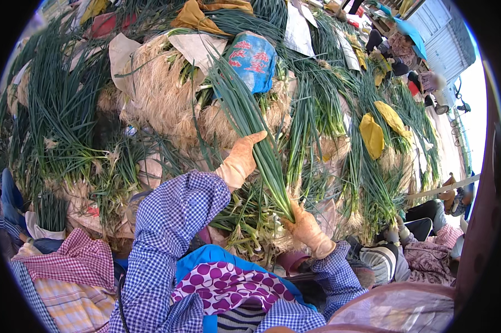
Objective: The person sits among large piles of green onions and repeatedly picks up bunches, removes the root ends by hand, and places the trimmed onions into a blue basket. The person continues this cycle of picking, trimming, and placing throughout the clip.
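A bunch of long-leaved green onions (pixel 254 120) slants across the middle of the view, leaf tips up and to the left. My left hand (pixel 238 160), in an orange-tinted work glove, grips the leaves partway along. Around the lower end of the bunch closes my gloved right hand (pixel 308 229), hiding the roots. Loose trimmings and short stalks (pixel 250 233) lie beneath, in front of my polka-dot apron (pixel 233 287). Beyond the bunch rises a heap of green onions with pale, stringy roots (pixel 163 91), partly covered by a blue sack (pixel 252 60) that bears writing.
More green onions (pixel 67 95) spread over the ground on the left, and other bundles (pixel 308 125) lie to the right. Yellow cloths (pixel 373 135) rest on some. People sit close by on the left (pixel 67 266) and right (pixel 425 254). A blue umbrella (pixel 412 37) stands far right.
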